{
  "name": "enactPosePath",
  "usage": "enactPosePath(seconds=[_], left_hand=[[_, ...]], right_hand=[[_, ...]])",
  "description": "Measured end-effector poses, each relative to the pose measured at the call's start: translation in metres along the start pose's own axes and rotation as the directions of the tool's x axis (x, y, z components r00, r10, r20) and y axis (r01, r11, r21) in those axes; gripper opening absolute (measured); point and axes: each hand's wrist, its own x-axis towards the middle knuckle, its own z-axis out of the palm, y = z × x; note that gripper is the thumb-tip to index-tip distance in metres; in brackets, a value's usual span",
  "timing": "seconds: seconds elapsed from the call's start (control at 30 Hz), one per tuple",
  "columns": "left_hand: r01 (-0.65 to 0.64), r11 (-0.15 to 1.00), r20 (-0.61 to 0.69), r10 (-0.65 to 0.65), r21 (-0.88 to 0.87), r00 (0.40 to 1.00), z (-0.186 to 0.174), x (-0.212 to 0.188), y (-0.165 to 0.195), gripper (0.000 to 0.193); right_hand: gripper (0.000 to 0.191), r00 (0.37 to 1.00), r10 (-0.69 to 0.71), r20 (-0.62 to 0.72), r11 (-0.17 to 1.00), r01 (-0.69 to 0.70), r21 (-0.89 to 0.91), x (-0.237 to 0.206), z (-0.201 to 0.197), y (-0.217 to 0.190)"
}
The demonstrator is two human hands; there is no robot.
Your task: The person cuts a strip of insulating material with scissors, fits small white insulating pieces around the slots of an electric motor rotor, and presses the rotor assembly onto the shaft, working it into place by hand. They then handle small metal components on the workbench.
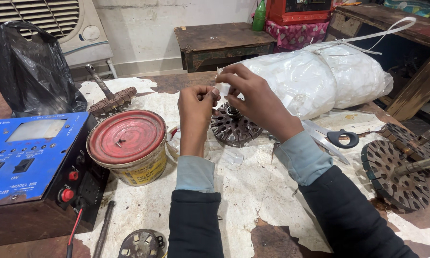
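My left hand (196, 106) and my right hand (253, 93) are raised together above the table, both pinching a small white slip of paper (222, 87) between thumb and fingers. Directly beneath them lies a dark round slotted stator core (234, 128) on the paper-covered table (234, 191). Behind my right hand rests a large white bundle of paper strips (320, 76), tied with a white band.
A red-lidded tin (128, 145) stands left of my arms, beside a blue electrical box (36, 157). Black-handled scissors (337, 138) lie to the right, near another slotted core on a shaft (399, 172). A black plastic bag (31, 71) sits far left.
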Motion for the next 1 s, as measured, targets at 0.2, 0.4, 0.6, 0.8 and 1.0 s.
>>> enactPosePath(seconds=[0.2,0.4,0.6,0.8,1.0], left_hand=[[0.041,0.993,0.054,-0.035,-0.115,0.998,-0.002,0.004,-0.001,0.014],[0.044,0.988,0.039,-0.039,-0.151,0.998,0.001,0.004,0.003,0.014],[-0.022,0.986,0.079,0.036,-0.165,0.996,-0.001,0.001,0.01,0.013],[-0.056,0.993,0.115,0.068,-0.099,0.991,0.004,-0.002,0.01,0.014],[-0.032,0.967,0.174,0.078,-0.253,0.982,0.009,-0.002,0.002,0.025]], right_hand=[[0.02,0.997,-0.05,-0.065,0.999,0.051,0.014,0.001,-0.003,-0.001],[0.018,0.997,-0.031,-0.07,0.997,0.036,0.068,0.002,-0.008,0.005],[0.012,0.99,-0.01,-0.139,0.994,0.025,0.11,0.001,-0.005,0.009],[0.008,0.978,0.171,-0.122,0.967,-0.143,0.209,0.001,0.006,0.012],[0.011,0.976,0.174,-0.129,0.96,-0.14,0.241,0.005,0.008,0.015]])
